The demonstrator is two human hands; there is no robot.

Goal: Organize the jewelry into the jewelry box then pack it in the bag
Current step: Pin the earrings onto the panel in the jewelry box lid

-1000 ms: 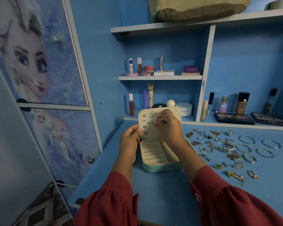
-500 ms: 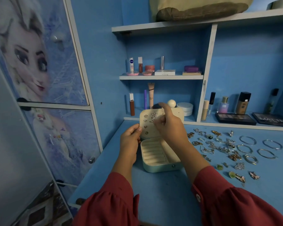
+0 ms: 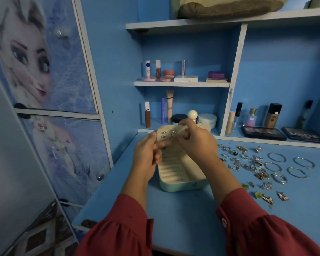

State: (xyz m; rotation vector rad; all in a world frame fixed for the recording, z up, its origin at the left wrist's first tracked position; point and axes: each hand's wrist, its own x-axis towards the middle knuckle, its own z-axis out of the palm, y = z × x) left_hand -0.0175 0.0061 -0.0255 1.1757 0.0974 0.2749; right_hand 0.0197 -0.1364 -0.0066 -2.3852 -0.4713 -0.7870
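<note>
1. The left hand is raised over the left end of the jewelry box, its thumb on the left edge of the upright lid panel and its fingers curled behind and below it, so that it grips the panel.
2. The right hand is at the panel's upper right, thumb and forefinger curled over its top corner and holding it; whether something small is also pinched between the fingers cannot be told.
3. The two hands are close together, almost touching in front of the panel, both above the open tray of the box.
4. On the panel, between the hands, several earrings are pinned: a star-shaped one at the upper right and small butterfly-like ones to its left.
5. The box, pale green outside and cream inside, sits open on the blue bench, directly under the hands; its ridged ring rolls show at the left of the tray.
6. To the right of the box, near the right forearm, loose jewelry lies spread on the bench: rings, earrings and pendants.
7. Further right lie six thin bangles in two columns.
8. Both arms wear dark red sleeves.
9. Behind, shelves hold cosmetics, and a tan bag rests on the top shelf.
</note>
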